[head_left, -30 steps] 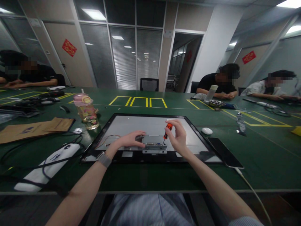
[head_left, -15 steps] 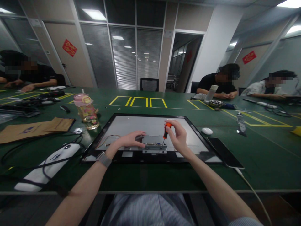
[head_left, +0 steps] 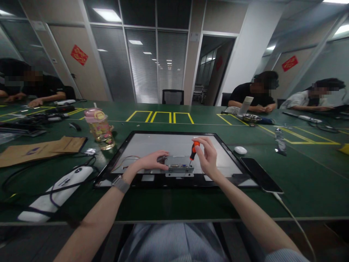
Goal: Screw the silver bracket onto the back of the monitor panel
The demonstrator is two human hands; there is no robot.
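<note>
Screwdriver is held in R hand, handle pinched btwn thumb & fingers, just L of the palm. Long axis is steep, slightly tilted: shaft runs down & a little L from the grip toward R end of metal bracket. Tip contact can't be confirmed at this res. Bracket is located below & L of R hand, long axis lying crosswise btwn both hands; R hand is nearer to tip. L hand is placed at bracket's L end, thumb & fingers parted; whether anything is gripped can't be told. R fingers are arched over handle, forearm angled back & R. Flat panel is seen beneath both hands.
</note>
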